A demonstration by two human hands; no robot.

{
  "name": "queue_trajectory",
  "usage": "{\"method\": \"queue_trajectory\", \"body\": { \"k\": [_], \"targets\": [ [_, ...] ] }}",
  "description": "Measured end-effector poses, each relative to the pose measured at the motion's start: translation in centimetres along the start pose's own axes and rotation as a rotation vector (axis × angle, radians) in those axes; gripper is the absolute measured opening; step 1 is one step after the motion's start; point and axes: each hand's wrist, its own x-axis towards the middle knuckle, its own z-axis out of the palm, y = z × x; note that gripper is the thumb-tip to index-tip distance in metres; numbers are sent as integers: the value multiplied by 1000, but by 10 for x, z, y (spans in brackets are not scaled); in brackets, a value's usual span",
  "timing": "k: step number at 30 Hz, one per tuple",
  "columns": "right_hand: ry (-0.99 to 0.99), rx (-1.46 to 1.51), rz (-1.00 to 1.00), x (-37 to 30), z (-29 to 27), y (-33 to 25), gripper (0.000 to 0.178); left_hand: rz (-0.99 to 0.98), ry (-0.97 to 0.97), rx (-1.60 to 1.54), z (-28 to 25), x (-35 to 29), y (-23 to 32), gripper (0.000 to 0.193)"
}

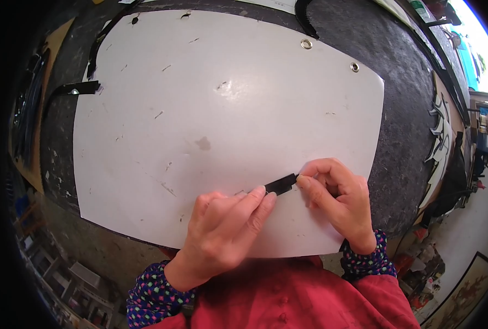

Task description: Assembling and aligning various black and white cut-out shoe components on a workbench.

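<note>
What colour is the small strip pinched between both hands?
Black strip, on the white sheet; head view.

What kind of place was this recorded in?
Probably a sign-making or craft workshop: a white sheet with metal eyelets lies on a scuffed dark worktable, black cut strips lie at its edges, and clutter covers the floor.

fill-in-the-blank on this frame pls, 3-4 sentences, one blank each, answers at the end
1. Both hands pinch a short strip whose colour is ____.
2. The strip lies on a large ____ sheet spread over the dark worktable.
3. Near the sheet's far right edge sit ____ metal eyelets.
4. The left hand holds the strip's left end; the right hand holds its ____ end.

Missing words: black; white; two; right
</note>
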Motion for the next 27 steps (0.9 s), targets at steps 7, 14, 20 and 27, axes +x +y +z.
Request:
{"method": "queue_trajectory", "body": {
  "k": [7, 14, 20, 27],
  "targets": [
    [31, 84, -27, 1, -5, -1, 10, 38, 13, 61, 1, 1, 2, 31],
    [165, 261, 36, -5, -40, -1, 10, 48, 85, 102, 9, -3, 1, 33],
    [541, 48, 0, -30, -136, 51, 12, 80, 92, 100, 9, 6, 8, 34],
    [1122, -349, -54, -51, -282, 146, 20, 65, 42, 52, 0, 2, 6, 39]
  ]
}}
